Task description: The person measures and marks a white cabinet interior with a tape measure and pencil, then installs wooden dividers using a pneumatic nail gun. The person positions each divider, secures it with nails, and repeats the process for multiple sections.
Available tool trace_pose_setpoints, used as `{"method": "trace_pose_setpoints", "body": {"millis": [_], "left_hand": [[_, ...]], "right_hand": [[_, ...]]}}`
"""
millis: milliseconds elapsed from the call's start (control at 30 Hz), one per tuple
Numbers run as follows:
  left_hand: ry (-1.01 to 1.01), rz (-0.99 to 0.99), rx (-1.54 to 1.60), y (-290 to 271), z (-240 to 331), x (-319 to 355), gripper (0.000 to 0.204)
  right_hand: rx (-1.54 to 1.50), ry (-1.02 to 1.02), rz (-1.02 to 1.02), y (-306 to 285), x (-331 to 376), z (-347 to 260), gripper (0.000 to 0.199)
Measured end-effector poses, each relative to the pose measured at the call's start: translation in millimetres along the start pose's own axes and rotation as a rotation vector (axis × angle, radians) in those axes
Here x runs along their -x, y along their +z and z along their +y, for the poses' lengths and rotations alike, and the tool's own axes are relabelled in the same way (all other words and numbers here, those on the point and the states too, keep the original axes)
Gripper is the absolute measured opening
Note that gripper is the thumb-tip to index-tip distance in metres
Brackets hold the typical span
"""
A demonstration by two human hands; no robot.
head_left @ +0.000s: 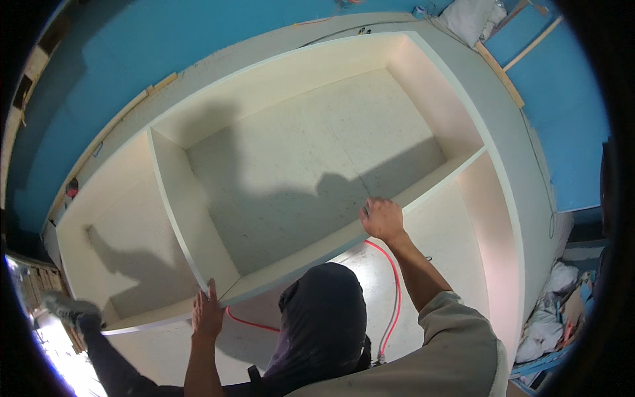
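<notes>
A large white cabinet frame (486,106) lies on the floor before me, split by upright panels into several compartments. My right hand (382,218) is closed over the top edge of the long panel (304,258) on the near side of the biggest compartment. Lower and to the left, my left hand (207,311) grips the corner where a cross panel (173,205) meets that long panel, one finger stretched along the edge. Between my arms rises my bent knee (324,314) in dark cloth. My other leg reaches left, its shoe (73,308) by the frame's end.
A red hose (397,281) curves beside my knee and under the long panel. Past the frame stands a blue wall (218,33), with wooden strips (132,106) along its foot. White sacks (466,20) lie at the far right. More bags (542,337) fill a blue container at the right.
</notes>
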State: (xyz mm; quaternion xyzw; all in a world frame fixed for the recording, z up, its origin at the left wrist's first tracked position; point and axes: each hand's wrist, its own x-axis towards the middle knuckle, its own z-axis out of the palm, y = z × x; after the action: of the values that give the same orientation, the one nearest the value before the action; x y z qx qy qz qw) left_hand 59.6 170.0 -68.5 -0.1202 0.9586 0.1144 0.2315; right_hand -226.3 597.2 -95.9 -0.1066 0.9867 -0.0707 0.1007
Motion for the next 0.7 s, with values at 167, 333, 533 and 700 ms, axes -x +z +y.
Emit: {"method": "trace_pose_setpoints", "body": {"millis": [167, 333, 533, 700], "left_hand": [[0.073, 0.015, -0.082, 8, -13, 4, 0.083], [0.112, 0.02, -0.21, 8, -17, -1, 0.079], [0.196, 0.14, -0.106, 16, -22, 1, 0.072], [0.276, 0.592, -0.279, 55, -22, 7, 0.063]], "right_hand": [[-0.026, -0.041, -0.015, -3, -1, -6, 0.022], [-0.027, -0.008, -0.019, 0, -7, -3, 0.02], [0.001, -0.007, -0.04, -4, -16, -3, 0.019], [-0.247, -0.231, -0.016, -11, -6, -80, 0.022]]}}
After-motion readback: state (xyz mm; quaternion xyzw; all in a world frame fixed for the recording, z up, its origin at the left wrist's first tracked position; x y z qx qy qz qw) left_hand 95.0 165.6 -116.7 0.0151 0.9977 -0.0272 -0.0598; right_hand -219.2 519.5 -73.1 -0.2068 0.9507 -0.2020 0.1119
